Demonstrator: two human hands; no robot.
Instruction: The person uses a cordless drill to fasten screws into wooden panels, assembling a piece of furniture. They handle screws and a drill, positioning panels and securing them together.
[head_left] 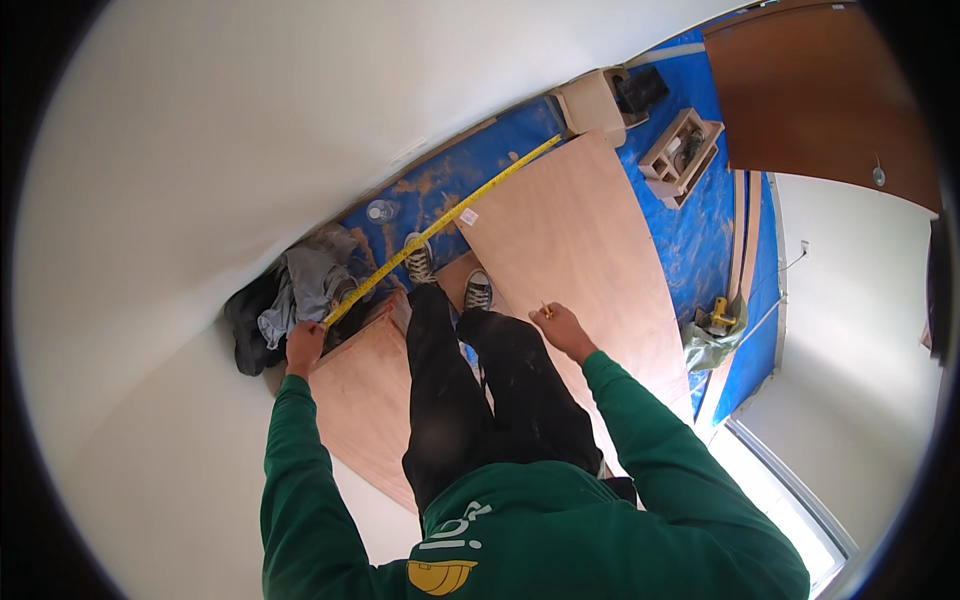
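At the left end of the plywood sheet [585,250] that lies on the blue floor covering [700,235], our left hand [304,345] is clenched around the case of the yellow tape measure [440,225], just beside a heap of grey and dark cloths [290,295]. From there the blade runs out along the sheet's long edge, past our shoes [420,262], to the far corner near a small wooden box [590,100]. Our right hand [562,328] hovers over the sheet, pinching what looks like a short pencil [546,311] (too small to be sure). We judge that we are in the measuring step: the tape is stretched and the length is being read, with the mark not yet made. The next move seems to call for holding the blade taut and flat against the edge while the right hand comes down at the chosen reading. Further right, a yellow power tool [717,320] rests on a grey sack at the covering's right edge.
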